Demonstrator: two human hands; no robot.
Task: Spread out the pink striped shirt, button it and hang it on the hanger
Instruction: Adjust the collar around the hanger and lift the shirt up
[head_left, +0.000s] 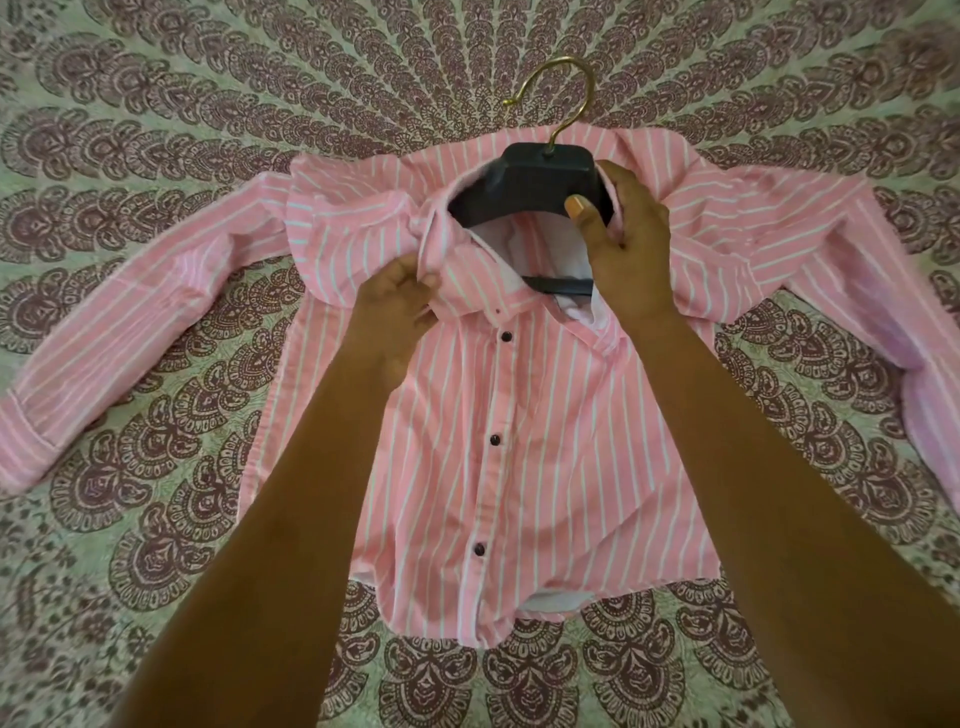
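shirt (519, 441) lies buttoned on the patterned bedspread (156, 156), collar (467, 254) at the fingertips. left hand (395, 306) fingers are clamped on a fold of collar cloth. right hand (628, 249) fingers are curled round the dark hanger (524, 176), thumb on its front. best to hold the hanger steady and ease the cloth by the left fingers over the hanger's end.

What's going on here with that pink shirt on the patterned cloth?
A person is fitting a pink striped shirt onto a dark hanger as it lies on a patterned spread. The right hand holds the hanger inside the neck opening, while the left hand pinches the collar fabric beside it. The front looks buttoned, and the hanger's gold hook pokes out past the collar.
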